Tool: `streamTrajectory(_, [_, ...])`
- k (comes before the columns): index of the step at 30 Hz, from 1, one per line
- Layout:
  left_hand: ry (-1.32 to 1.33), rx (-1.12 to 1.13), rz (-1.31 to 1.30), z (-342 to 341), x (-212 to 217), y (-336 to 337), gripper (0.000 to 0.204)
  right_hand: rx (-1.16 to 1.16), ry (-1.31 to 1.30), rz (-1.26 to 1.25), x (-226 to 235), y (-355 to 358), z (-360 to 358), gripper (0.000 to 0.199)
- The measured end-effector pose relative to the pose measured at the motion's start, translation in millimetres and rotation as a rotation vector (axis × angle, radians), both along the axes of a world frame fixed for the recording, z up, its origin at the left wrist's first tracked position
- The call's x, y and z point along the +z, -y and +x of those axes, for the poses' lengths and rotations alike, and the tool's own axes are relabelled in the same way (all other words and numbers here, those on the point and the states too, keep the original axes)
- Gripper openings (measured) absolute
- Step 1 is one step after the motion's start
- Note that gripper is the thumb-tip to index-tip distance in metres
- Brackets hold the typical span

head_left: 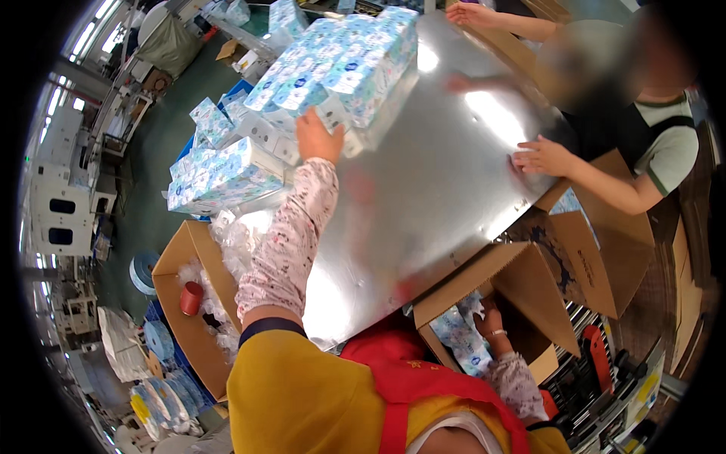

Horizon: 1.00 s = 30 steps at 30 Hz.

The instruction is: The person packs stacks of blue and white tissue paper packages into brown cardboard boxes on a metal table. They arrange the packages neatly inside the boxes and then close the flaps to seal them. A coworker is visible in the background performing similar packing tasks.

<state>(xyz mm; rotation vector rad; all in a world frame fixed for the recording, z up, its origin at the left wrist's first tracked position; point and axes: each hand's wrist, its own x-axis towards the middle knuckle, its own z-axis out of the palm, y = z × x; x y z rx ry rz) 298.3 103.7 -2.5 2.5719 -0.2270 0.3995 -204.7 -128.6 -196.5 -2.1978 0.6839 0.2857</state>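
Note:
My left hand (pixel 319 138) reaches across the metal table, its fingers outstretched against the near end of a stacked block of blue-and-white floral tissue packs (pixel 333 64). Fingers and thumb look apart, and none of the packs is lifted. Down on the right, my right hand (pixel 491 319) is inside an open cardboard box (pixel 446 303), beside floral tissue packs (pixel 460 337) lying in it. Shadow partly hides those fingers, so their grip is unclear. More tissue packs (pixel 227 175) lie loosely piled left of my left hand.
The shiny metal table (pixel 408 197) lies before me. Across it stands a co-worker, one hand (pixel 546 157) over the table edge, near another open box (pixel 597 257). At left, a carton (pixel 215 261) holds clear plastic scraps and a red cylinder (pixel 191 298). Rollers (pixel 582 325) run at lower right.

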Motion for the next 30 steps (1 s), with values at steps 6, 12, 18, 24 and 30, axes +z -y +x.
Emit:
streamTrajectory(6, [-0.146,0.182,0.011,81.9,-6.5,-41.2,0.073,-0.095,-0.041,-0.022,56.1,-7.9,-4.0,0.035])
streamTrajectory(12, [-0.055,-0.05,0.108,115.4,-20.2,-67.0,0.066,0.091,0.111,-0.06,90.4,-16.8,20.0,0.029])
streamTrajectory(18, [-0.098,-0.057,-0.206,104.9,-28.1,-74.7,0.019,0.114,0.148,-0.087,136.9,-15.2,62.8,0.025])
streamTrajectory(24, [-0.598,-0.6,-0.635,-134.5,-31.5,-18.3,0.008,0.035,0.57,-0.099,247.6,-38.8,132.9,0.02])
streamTrajectory(30, [-0.506,-0.911,-0.556,-333.5,-7.8,38.0,0.014,0.432,0.23,-0.611,262.1,-111.4,234.9,0.106])
